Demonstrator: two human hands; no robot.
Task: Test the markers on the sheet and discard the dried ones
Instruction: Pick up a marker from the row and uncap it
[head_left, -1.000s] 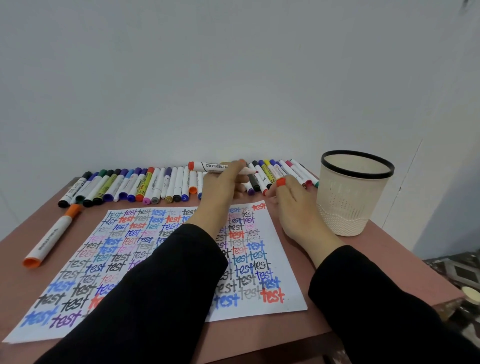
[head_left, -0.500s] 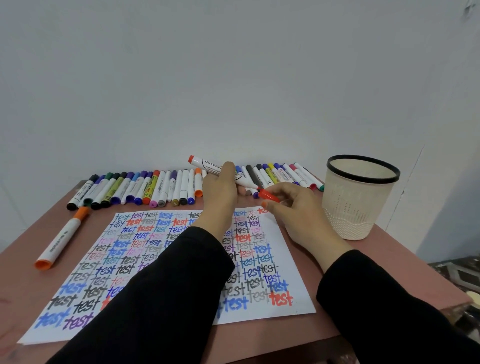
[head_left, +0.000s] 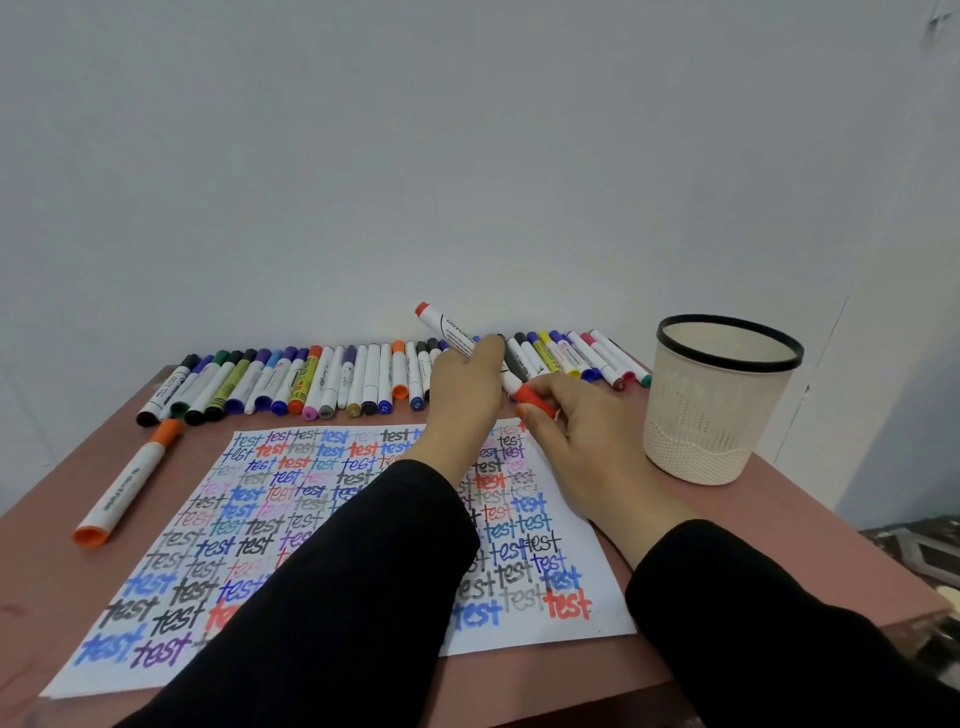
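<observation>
My left hand (head_left: 467, 387) grips a white whiteboard marker (head_left: 448, 326) with an orange-red end, tilted up to the left above the sheet's far edge. My right hand (head_left: 587, 447) pinches a red cap (head_left: 535, 402) that meets the marker's lower end. The white sheet (head_left: 311, 499) lies under my forearms, covered with the word "test" in several colours. A row of several capped markers (head_left: 332, 379) lies along the table's far edge.
A cream waste bin (head_left: 717, 410) with a black rim stands at the right of the sheet, nothing visible inside. A loose orange-capped marker (head_left: 127, 483) lies left of the sheet. The reddish table (head_left: 779, 545) ends close on the right and front.
The marker tilted from level to pointing up-left. My right hand brought the red cap from beside the row up to the marker's lower end.
</observation>
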